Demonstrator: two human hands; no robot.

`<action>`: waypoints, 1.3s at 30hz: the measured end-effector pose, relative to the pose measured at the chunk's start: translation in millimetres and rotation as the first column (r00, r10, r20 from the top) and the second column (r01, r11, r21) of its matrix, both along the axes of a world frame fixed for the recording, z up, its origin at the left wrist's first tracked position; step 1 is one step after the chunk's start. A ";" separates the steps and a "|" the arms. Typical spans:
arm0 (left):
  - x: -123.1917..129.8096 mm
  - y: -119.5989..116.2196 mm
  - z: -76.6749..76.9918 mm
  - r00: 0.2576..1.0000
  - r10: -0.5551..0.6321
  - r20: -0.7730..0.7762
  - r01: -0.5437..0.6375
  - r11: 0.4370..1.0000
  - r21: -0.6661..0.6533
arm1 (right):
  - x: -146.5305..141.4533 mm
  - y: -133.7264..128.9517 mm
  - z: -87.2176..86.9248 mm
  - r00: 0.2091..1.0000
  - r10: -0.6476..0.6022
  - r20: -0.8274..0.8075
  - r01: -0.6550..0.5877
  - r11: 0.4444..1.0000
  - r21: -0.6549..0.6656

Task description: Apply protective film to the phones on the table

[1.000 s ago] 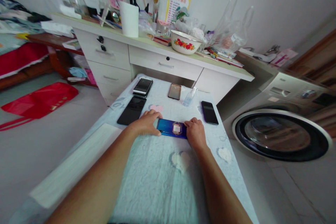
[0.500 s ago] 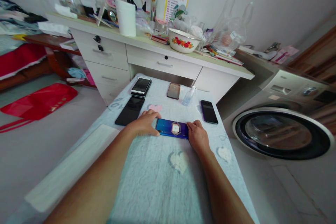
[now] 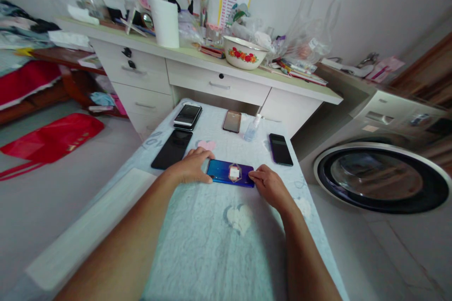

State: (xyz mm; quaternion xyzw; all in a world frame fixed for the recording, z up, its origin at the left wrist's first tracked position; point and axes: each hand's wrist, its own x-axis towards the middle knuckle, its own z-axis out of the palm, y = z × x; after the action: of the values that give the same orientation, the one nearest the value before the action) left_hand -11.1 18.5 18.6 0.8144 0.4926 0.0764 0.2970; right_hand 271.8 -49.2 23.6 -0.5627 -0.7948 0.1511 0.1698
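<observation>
A blue-purple smartphone point(image 3: 221, 168) lies back side up and crosswise on the cloth-covered table point(image 3: 212, 244), with a ring-shaped holder near its middle. My left hand point(image 3: 192, 167) grips its left end between the thumb and the fingers. At the other end, my right hand point(image 3: 270, 183) has its fingertips on the phone's right edge, the fingers bent and close together. A large dark tablet or phone point(image 3: 173, 149) rests just beyond my left hand. Farther right lies a black phone point(image 3: 280, 149).
Stacked phones point(image 3: 188, 116), a brown phone case point(image 3: 232, 121) and a clear spray bottle point(image 3: 252, 128) occupy the table's far end. A white strip point(image 3: 92, 228) runs along its left side. Behind stands a white desk point(image 3: 197, 73); a washing machine point(image 3: 381, 150) is at the right.
My right hand has shifted its grip slightly, its fingertips now reaching a little onto the phone's right end. The left hand keeps its hold. The view has moved slightly.
</observation>
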 end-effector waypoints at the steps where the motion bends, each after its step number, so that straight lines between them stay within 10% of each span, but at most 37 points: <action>1: 0.3 -0.3 0.4 1.000 0.002 0.000 -0.002 1.000 0.000 | 2.3 -0.8 1.6 0.999 0.038 -0.030 -0.039 0.999 -0.016; 6: 0.9 -1.4 2.5 1.000 0.005 -0.007 -0.006 1.000 -0.014 | 8.8 -0.8 2.1 0.983 0.100 -0.154 -0.110 0.992 -0.060; 22: -0.2 0.7 -1.1 1.000 -0.004 0.000 0.004 1.000 0.005 | -4.4 17.8 -25.8 0.953 -0.262 -0.155 0.283 0.949 0.137; 39: 0.5 0.6 -0.2 1.000 -0.002 -0.010 0.002 1.000 0.000 | -38.4 22.3 -18.7 0.990 -0.138 0.030 0.135 0.986 0.094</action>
State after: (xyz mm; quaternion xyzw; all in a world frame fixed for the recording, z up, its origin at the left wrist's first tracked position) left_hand -10.5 19.1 18.4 0.8152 0.4935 0.0721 0.2945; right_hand 233.4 -26.9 4.9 -0.6101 -0.7634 0.0925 0.1909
